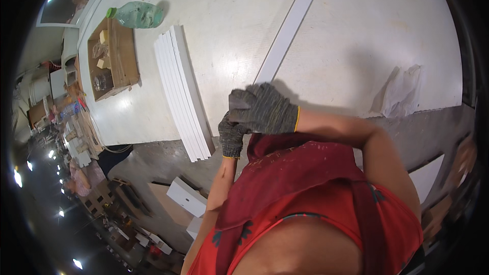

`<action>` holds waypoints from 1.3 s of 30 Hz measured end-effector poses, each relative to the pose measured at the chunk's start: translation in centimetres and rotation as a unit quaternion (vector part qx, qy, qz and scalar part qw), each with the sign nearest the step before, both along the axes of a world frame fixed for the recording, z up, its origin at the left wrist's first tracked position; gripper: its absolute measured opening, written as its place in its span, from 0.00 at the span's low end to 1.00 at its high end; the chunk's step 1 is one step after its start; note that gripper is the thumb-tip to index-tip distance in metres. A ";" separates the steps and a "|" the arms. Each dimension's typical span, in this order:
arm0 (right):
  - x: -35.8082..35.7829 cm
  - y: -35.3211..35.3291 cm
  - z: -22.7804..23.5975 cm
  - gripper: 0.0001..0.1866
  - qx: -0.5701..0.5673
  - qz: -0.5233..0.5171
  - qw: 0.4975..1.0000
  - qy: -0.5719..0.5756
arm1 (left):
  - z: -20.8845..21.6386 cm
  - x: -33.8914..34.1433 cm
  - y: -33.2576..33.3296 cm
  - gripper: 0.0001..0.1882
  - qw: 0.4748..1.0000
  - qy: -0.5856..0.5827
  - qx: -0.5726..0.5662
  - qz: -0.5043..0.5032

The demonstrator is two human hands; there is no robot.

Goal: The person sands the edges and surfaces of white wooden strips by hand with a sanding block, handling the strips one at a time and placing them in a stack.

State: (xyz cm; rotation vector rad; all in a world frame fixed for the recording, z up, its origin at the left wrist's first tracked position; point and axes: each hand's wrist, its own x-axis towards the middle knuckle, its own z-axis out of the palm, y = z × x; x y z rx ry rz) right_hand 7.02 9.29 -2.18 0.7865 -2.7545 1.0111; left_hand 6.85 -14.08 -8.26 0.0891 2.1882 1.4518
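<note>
My two hands, in dark grey knitted gloves with yellow cuffs, meet at the near edge of the table. My right hand (267, 108) has its fingers curled and lies across the near end of a long white strip (288, 30), hiding that end. Just below and to its left, my left hand (232, 135) is closed, its fingers bent up against the right. A small flat dark-grey patch shows between the hands; whether it is a held piece or part of a glove I cannot make out. The strip lies slanting away from me on the table.
Left on the white table (346, 35) lies a row of white strips (181, 91), overhanging the near edge. Beyond are a cardboard box (122, 53) and a green plastic bottle (137, 15). A crumpled clear bag (405, 91) sits at the right edge; white boards (186, 196) lie below.
</note>
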 end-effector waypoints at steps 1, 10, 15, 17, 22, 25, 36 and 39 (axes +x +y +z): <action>-0.9 1.6 -0.1 0.16 0.016 0.007 0.999 -0.030 | 1.4 -0.1 1.2 0.21 0.984 -0.144 0.076 0.076; -15.0 31.5 -9.7 0.20 0.257 -0.420 0.866 0.081 | 2.6 -1.1 2.4 0.17 0.989 -0.137 0.029 0.054; -12.3 26.8 -6.8 0.20 0.226 -0.406 0.864 0.195 | 3.7 -1.3 2.4 0.23 0.976 -0.172 0.103 0.091; -8.7 16.7 -2.6 0.16 0.133 -0.299 0.917 0.226 | 3.8 -1.2 2.4 0.28 0.966 -0.200 0.123 0.107; -1.1 4.4 2.1 0.12 -0.005 -0.029 0.988 -0.151 | 4.2 -0.7 2.3 0.26 0.981 -0.172 0.065 0.065; -4.9 9.1 -2.9 0.17 0.070 -0.224 0.972 -0.030 | 4.3 0.3 2.4 0.24 0.987 -0.136 0.044 0.069; -8.0 17.2 -1.8 0.23 0.140 -0.243 0.939 0.197 | 3.7 -0.2 1.8 0.25 0.978 -0.173 0.047 0.104; -1.2 3.9 0.9 0.15 0.009 -0.037 0.999 0.019 | 2.0 0.6 0.8 0.24 0.973 -0.192 0.054 0.115</action>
